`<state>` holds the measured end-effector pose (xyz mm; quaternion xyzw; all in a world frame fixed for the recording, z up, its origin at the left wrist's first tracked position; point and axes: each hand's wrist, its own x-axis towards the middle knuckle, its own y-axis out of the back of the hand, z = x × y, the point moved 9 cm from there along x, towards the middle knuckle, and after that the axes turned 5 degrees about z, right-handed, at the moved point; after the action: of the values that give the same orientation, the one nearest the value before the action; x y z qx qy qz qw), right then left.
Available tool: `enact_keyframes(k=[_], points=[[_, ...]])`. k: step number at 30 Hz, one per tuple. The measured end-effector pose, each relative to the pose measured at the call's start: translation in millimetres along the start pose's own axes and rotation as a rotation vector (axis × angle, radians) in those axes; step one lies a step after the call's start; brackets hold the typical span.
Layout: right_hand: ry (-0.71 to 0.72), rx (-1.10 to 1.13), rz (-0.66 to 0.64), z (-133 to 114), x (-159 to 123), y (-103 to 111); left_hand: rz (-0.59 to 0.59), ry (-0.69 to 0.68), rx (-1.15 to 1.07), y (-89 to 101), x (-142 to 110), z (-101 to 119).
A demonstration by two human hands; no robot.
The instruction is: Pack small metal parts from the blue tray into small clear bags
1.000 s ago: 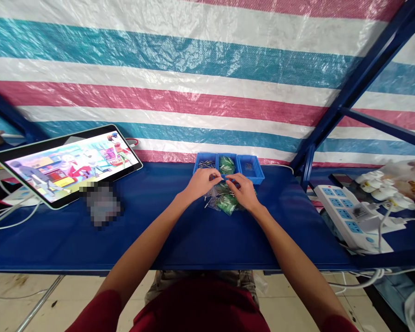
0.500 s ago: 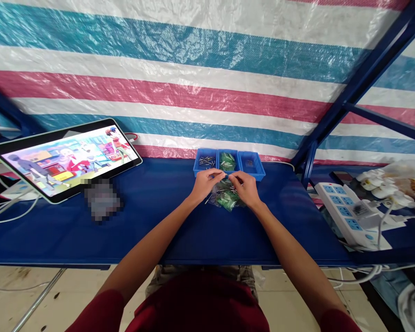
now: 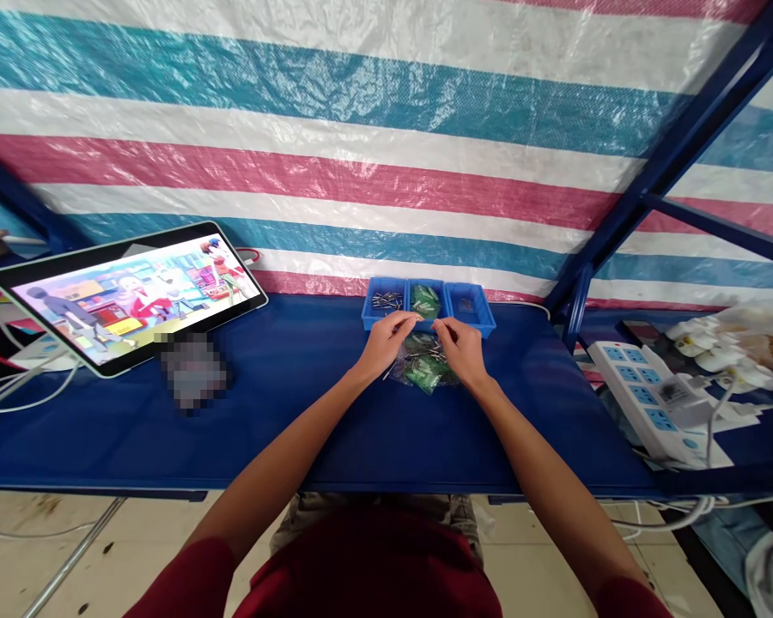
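Your left hand [image 3: 385, 343] and your right hand [image 3: 463, 348] are raised over the middle of the blue table [image 3: 283, 421], their fingertips near each other with a narrow gap between. On each, the thumb and forefinger come together in a pinch, but whatever may be between them is too small to make out, so I cannot tell whether either hand is grasping a piece or is just closed on itself. Just below your fingers, on the tabletop, lies a heap of green packets [image 3: 425, 376] in clear plastic, with slim metal pins [image 3: 423, 351] scattered over it. Right beyond your hands, three blue bins stand side by side: the left bin [image 3: 369, 323] has more metal pieces [image 3: 387, 300] in it, the middle bin [image 3: 427, 282] has green-and-clear packets [image 3: 425, 300], and the right bin [image 3: 486, 323] has a few small items too indistinct to name. Well off to your left, a lit tablet [image 3: 135, 296] leans at a tilt, with a pixelated patch [image 3: 195, 373] beside its lower edge. To your right sits a white power strip [image 3: 639, 374], and a striped sheet [image 3: 361, 163] hangs behind the table.
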<state>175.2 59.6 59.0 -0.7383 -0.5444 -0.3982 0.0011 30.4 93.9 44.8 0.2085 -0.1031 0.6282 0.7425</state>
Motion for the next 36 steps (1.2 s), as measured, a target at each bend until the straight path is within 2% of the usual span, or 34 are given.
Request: enact_keyframes(k=[5, 17, 24, 30, 36], points=[[0.039, 0.069, -0.061, -6.3, -1.4, -4.6, -0.019, 0.038, 0.019, 1.1, -0.8, -2.8], [0.071, 0.127, -0.137, -8.8, -3.8, -12.8, -0.211, 0.136, -0.156, -12.4, -3.6, -5.3], [-0.006, 0.121, -0.076, 0.4, -1.8, -7.2, -0.083, 0.135, -0.145, -2.4, 1.2, -8.5], [-0.026, 0.088, -0.135, -0.4, -2.5, -12.3, 0.031, 0.009, 0.127, 8.8, 2.3, -0.5], [0.043, 0.085, -0.155, -7.2, -3.9, -15.7, 0.112, -0.048, 0.314, 13.8, -1.7, 7.5]])
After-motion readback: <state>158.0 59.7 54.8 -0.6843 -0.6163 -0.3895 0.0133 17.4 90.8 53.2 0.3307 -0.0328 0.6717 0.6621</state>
